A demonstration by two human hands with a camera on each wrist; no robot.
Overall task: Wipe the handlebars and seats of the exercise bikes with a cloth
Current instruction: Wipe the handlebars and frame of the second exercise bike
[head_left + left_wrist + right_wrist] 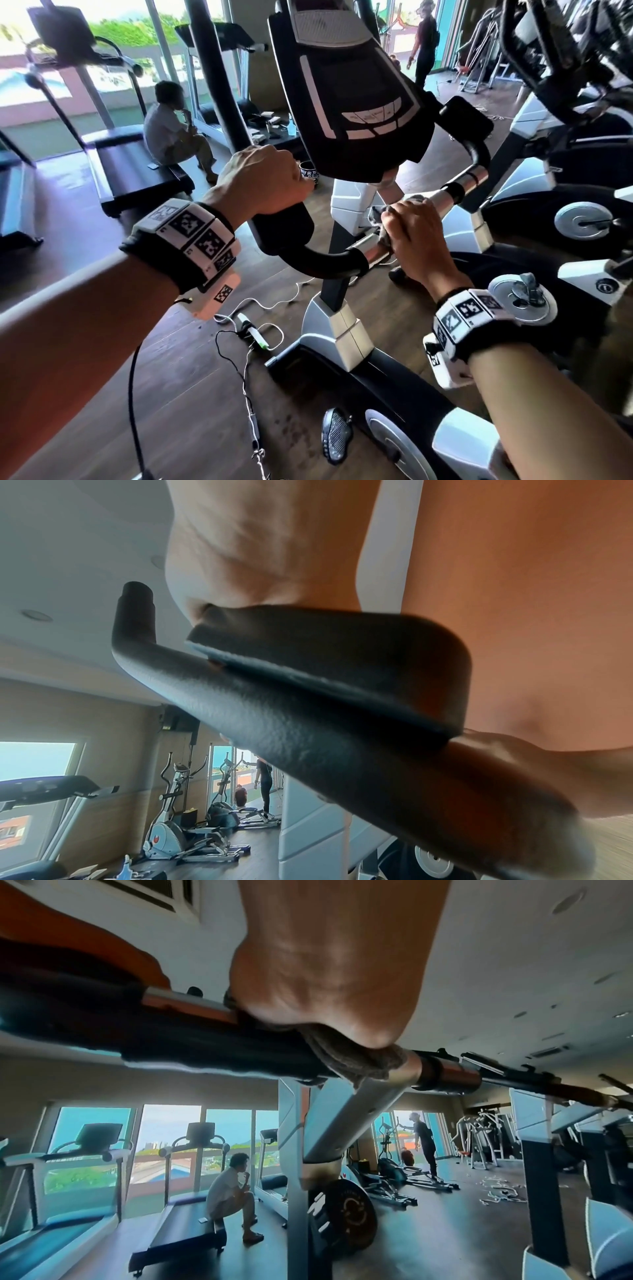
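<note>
Head view: cloth point(383, 219) mostly hidden under right hand point(416, 240) on handlebar point(329, 262).

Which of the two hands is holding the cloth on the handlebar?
The right hand presses the grey cloth around the handlebar's chrome section. The left hand has no cloth; it only grips the black padded part.

Both bare forearms reached forward from the bottom edge of the head view, each wrist wearing a black band with marker tiles. The left hand point(263, 181) was closed, knuckles up, its fingers curled over the black padded handlebar point(291, 226). The right hand point(416, 236), lower and to the right, was closed round a grey cloth point(380, 219), pressing it against the silver section of the bar.
</note>
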